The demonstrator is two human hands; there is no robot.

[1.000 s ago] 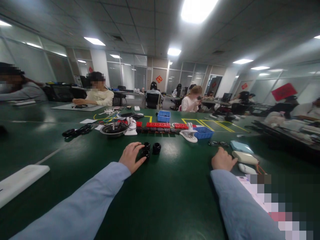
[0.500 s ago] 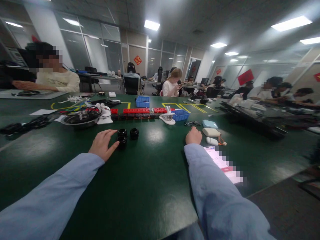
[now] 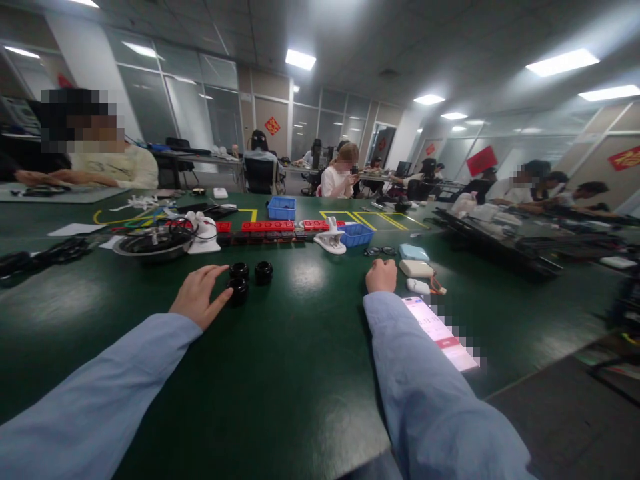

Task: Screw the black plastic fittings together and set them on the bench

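My left hand (image 3: 199, 295) lies on the green table (image 3: 300, 373) with its fingers stretched out, the fingertips touching the nearest of three small black round parts (image 3: 239, 288). The other two black parts (image 3: 263, 271) stand just behind it. My right hand (image 3: 381, 276) rests on the table as a loose fist with nothing visible in it. It sits just left of a beige case (image 3: 417, 269) and a small white device (image 3: 418, 286). Both arms wear light blue sleeves.
A phone (image 3: 440, 333) lies beside my right forearm. Farther back stand a dark bowl with cables (image 3: 153, 241), a white clamp (image 3: 330, 241), red parts in a row (image 3: 267, 226), two blue bins (image 3: 281, 208), glasses (image 3: 380, 251). Other people sit at the table's far side and at other desks.
My head has turned to the right, so everything shifted left in view. Both hands stay where they were on the table; the left fingers have straightened slightly beside the black parts.
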